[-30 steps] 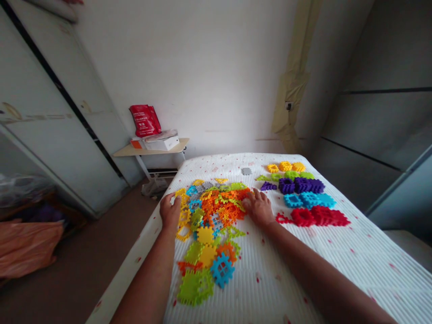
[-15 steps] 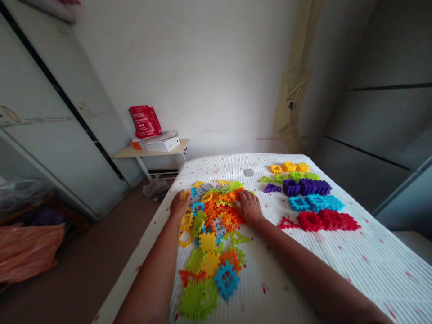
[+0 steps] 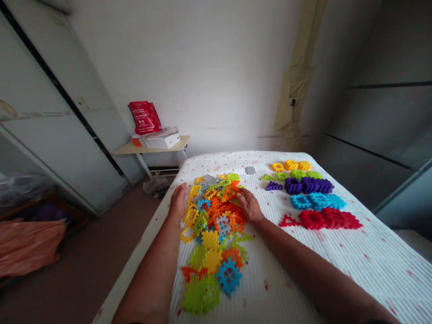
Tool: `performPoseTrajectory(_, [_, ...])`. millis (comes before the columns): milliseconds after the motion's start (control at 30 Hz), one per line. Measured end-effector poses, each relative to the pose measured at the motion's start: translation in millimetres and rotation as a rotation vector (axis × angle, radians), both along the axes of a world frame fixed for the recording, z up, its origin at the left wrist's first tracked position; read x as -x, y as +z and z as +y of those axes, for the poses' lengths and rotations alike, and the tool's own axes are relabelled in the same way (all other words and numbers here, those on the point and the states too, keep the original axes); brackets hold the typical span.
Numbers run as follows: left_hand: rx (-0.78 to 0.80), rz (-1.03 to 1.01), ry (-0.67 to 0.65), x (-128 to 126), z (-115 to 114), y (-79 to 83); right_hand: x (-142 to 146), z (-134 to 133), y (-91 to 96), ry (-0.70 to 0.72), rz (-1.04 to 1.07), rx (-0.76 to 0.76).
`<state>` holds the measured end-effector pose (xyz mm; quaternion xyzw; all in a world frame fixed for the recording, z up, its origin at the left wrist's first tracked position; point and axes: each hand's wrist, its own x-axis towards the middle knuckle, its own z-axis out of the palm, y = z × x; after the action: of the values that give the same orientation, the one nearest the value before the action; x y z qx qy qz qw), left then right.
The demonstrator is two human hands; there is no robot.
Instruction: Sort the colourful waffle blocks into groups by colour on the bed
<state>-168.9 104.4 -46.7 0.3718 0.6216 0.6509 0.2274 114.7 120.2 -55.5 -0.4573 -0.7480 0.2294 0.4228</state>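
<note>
My left hand (image 3: 177,201), flat, and right hand (image 3: 250,205), loosely curved, flanked interlocking plastic tiles (image 3: 219,209); white lettering (image 3: 142,118) on the red bag (image 3: 149,126) was illegible.

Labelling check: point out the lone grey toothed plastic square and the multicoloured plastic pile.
Lone grey toothed plastic square (image 3: 250,170): head view, its flat centre.
Multicoloured plastic pile (image 3: 221,207): head view, orange middle.

Red plastic bag (image 3: 145,119): finer lettering was illegible. Crumpled orange plastic sheet (image 3: 30,246): was cut off at left. Heaped multicoloured notched plastic tiles (image 3: 221,208): undermost lay hidden.
</note>
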Motion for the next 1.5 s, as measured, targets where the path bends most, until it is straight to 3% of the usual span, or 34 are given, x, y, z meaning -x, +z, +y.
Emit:
performPoseTrajectory(267, [-0.043, -0.227, -0.067, 1, -47, 0.2, -22, -47, 1.1, 0.032, 0.030, -0.047])
performPoseTrajectory(333, [-0.038, -0.228, -0.110, -2, -66, 0.3, -30, -67, 9.6, 0.137, -0.004, -0.098])
performPoseTrajectory(467, [-0.016, -0.179, -0.200, -7, -115, 0.8, -45, -110, 27.6, 0.533, -0.203, -0.312])
performPoseTrajectory(500, [-0.009, -0.137, -0.234, -8, -129, 0.8, -48, -120, 30.1, 0.624, -0.268, -0.359])
performPoseTrajectory(567, [0.028, 0.141, -0.420, -13, -161, 0.6, -51, -134, 31.5, 0.758, -0.391, -0.413])
performPoseTrajectory(633, [0.063, 0.429, -0.510, -20, -192, -0.1, -50, -141, 29.4, 0.817, -0.485, -0.428])
performPoseTrajectory(733, [0.088, 0.771, -0.537, -36, -230, -3.0, -44, -141, 23.6, 0.762, -0.528, -0.438])
performPoseTrajectory(800, [0.089, 0.947, -0.537, -48, -243, -5.5, -38, -136, 20.7, 0.682, -0.514, -0.453])
performPoseTrajectory(900, [0.117, 1.133, -0.496, -62, -244, -9.0, -32, -130, 19.3, 0.588, -0.478, -0.465])
performPoseTrajectory(1000, [0.141, 1.182, -0.425, -70, -232, -11.4, -31, -126, 19.5, 0.556, -0.449, -0.467])
performPoseTrajectory(1300, [0.156, 1.087, -0.381, -84, -203, -17.9, -34, -127, 19.3, 0.581, -0.396, -0.508])
performPoseTrajectory(1500, [0.047, 0.931, -0.285, -81, -206, -13.7, -52, -125, 19.9, 0.601, -0.355, -0.505])
